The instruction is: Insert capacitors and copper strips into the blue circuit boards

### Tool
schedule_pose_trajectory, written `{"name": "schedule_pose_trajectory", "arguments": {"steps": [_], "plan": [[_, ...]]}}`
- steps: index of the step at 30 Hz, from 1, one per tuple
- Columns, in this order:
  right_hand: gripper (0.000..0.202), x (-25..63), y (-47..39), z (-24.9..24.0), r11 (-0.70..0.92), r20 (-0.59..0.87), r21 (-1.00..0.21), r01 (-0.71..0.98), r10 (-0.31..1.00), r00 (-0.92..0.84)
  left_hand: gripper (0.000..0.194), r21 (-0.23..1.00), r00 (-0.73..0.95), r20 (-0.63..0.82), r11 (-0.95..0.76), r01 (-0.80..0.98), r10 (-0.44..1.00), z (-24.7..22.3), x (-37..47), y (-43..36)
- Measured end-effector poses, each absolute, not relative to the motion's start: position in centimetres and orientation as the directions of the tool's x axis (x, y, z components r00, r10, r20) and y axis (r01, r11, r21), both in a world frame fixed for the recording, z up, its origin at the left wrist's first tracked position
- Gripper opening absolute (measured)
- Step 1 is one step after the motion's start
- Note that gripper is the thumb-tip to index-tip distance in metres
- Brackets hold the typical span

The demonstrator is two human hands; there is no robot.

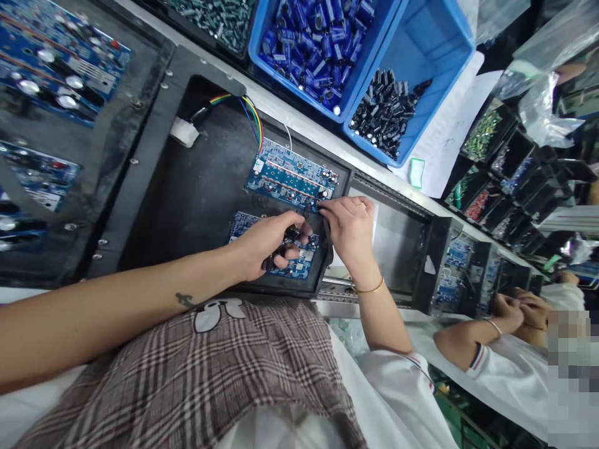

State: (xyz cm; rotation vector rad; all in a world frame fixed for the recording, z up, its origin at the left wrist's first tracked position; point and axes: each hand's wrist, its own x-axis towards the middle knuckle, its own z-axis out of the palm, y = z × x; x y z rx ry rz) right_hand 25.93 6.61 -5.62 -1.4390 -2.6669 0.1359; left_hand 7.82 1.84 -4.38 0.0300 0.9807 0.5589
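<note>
Far left, more blue boards point(56, 56) lie in dark trays; behind, blue bins point(412, 56) hold capacitors point(318, 37). A black tray point(187, 187) on the counter point(449, 125) carries two boards, coloured wires point(243, 109) running off the upper board point(292, 178). The left hand point(269, 246) lies curled over the lower board point(243, 226), holding a fistful of small dark parts point(283, 246). Just beside it, the right hand point(349, 231) — wrist bent, bracelet point(369, 288) on — pinches its fingertips at the upper board's near edge; what they hold I can't tell. Far right, a co-worker's hands point(515, 308) rest at another tray.
</note>
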Motion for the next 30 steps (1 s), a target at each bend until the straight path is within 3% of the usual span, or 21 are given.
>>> {"name": "schedule_pose_trajectory", "arguments": {"steps": [5,8,11,15,17,20,23,30], "plan": [[0.022,25.8,6.4,-5.9,0.636,0.047,-0.062,0.77,0.772,-0.634,0.021,0.486,0.415,-0.733,0.842,-0.235,0.539,-4.5,8.2,1.0],[0.024,25.6,6.2,-5.8,0.675,0.046,-0.082,0.734,0.738,-0.673,0.022,0.593,0.399,-0.703,0.795,-0.13,0.589,-4.8,8.3,0.9],[0.026,25.3,5.6,-3.9,0.583,0.064,-0.246,0.775,0.807,-0.587,0.026,0.728,0.398,-0.621,0.685,-0.026,0.675,-5.0,8.0,0.9],[0.025,25.4,4.4,-0.8,0.488,-0.1,-0.533,0.692,0.775,-0.624,0.026,0.845,0.46,-0.507,0.526,0.096,0.729,-4.6,7.6,0.8],[0.017,25.8,4.4,-0.6,0.446,-0.09,-0.527,0.723,0.817,-0.569,0.025,0.81,0.476,-0.541,0.582,0.073,0.694,-4.2,7.6,0.9],[0.014,26.4,5.5,-2.4,0.359,0.038,-0.328,0.874,0.929,-0.368,0.016,0.648,0.453,-0.667,0.761,-0.039,0.592,-3.9,7.7,1.2],[0.019,26.5,7.0,-4.5,0.366,0.041,-0.176,0.914,0.93,-0.365,0.015,0.518,0.488,-0.699,0.841,-0.158,0.522,-4.0,7.8,1.4],[0.022,26.0,7.7,-5.2,0.377,0.036,-0.096,0.921,0.926,-0.375,0.01,0.486,0.549,-0.627,0.828,-0.279,0.553,-3.8,7.6,1.3]]}}
